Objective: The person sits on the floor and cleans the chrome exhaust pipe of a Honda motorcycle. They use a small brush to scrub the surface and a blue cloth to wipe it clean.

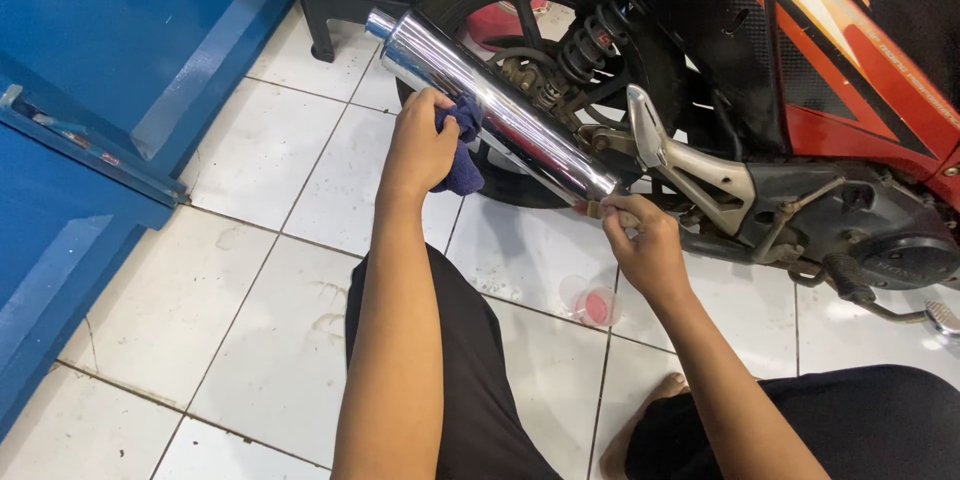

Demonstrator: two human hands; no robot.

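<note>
The person's knees in black trousers are framing a small clear cup on the white tiled floor (something red is lying inside). The left hand is clenching a blue cloth against the chrome exhaust pipe of the motorcycle, while the right hand is pinching a small tool, too small to identify, at the pipe's lower end.

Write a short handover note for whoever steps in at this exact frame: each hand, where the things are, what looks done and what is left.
Left hand: presses a dark blue cloth against the side of the chrome exhaust pipe.
Right hand: fingers pinch a small brush-like tool at the pipe's lower front end; its tip is too small to tell.
On the white tile floor: a small clear container with red contents, just below the right hand.
Done: the pipe's upper length reflects brightly.
Left, likely: the lower end, where both hands are working.
</note>
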